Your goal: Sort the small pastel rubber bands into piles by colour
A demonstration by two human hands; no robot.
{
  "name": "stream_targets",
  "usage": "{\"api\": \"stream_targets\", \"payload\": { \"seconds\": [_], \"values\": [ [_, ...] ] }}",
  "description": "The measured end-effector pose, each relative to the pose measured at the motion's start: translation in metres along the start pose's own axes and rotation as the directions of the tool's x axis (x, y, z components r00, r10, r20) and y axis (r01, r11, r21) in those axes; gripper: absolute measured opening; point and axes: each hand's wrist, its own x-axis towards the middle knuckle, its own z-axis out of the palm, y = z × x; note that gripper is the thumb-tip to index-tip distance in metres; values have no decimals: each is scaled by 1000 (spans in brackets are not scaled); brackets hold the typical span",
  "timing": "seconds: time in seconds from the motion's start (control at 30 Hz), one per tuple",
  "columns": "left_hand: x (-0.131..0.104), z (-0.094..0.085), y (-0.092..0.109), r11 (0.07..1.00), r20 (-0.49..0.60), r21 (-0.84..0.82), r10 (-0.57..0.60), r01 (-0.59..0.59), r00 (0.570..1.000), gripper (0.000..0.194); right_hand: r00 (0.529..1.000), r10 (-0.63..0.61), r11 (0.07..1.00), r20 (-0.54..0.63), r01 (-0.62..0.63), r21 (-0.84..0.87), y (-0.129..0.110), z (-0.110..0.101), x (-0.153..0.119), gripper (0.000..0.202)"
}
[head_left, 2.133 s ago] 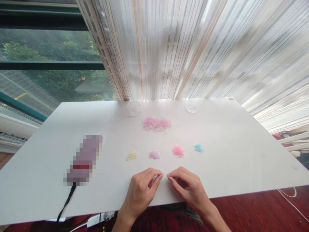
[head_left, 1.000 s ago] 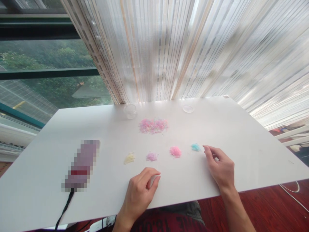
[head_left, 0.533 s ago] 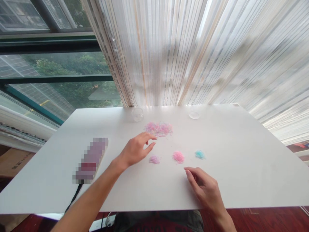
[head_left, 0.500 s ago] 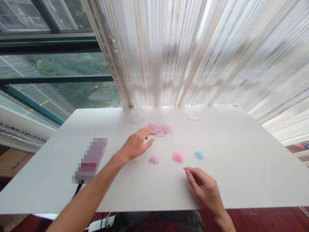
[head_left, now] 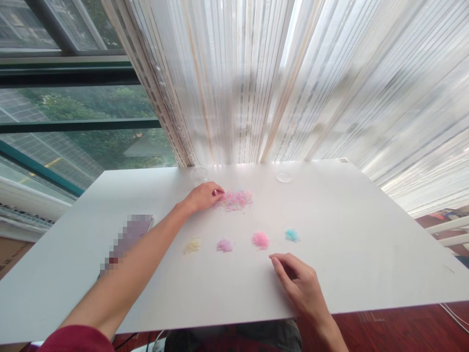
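The left hand (head_left: 205, 196) is touching the mixed pile (head_left: 238, 199), which is lying mostly to the right of its fingertips; whether they are pinching anything cannot be told. The right hand (head_left: 298, 281) is keeping thumb and forefinger together, the pink pile (head_left: 261, 240) lying just beyond.

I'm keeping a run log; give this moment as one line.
left hand: at left edge of mixed pile, grasp unclear | right hand: curled, nearest pink pile | also: yellow pile, purple pile, blue pile

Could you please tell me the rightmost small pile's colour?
The rightmost small pile is turquoise blue, seen in the head view.
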Motion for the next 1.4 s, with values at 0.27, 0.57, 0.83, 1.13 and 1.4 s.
{"api": "stream_targets", "payload": {
  "seconds": [0.27, 0.57, 0.83, 1.13, 1.4],
  "values": [
    [-3, -13, 4, 996, -52, -86, -17, 12, 998, 26, 1000, 1, 1000, 18, -1, -8, 0, -1, 1, 35],
    [0, -15, 6, 995, -57, -96, 2, -8, 998, 29, 1000, 1, 1000, 13, -1, 1, 0, -1, 1, 34],
    [-4, -11, 8, 999, 43, -4, 42, -42, 998, 28, 1000, -3, 1000, 10, 3, -1, -1, -2, 1, 35],
    [-5, -14, 12, 999, -24, -23, 34, -34, 999, 28, 1000, 1, 1000, 5, -1, 2, -2, -2, 1, 33],
    [-8, -26, 19, 992, -99, -121, 30, -42, 995, 25, 1000, 13, 1000, 15, -13, 21, -3, -2, 1, 30]
  ]
}}
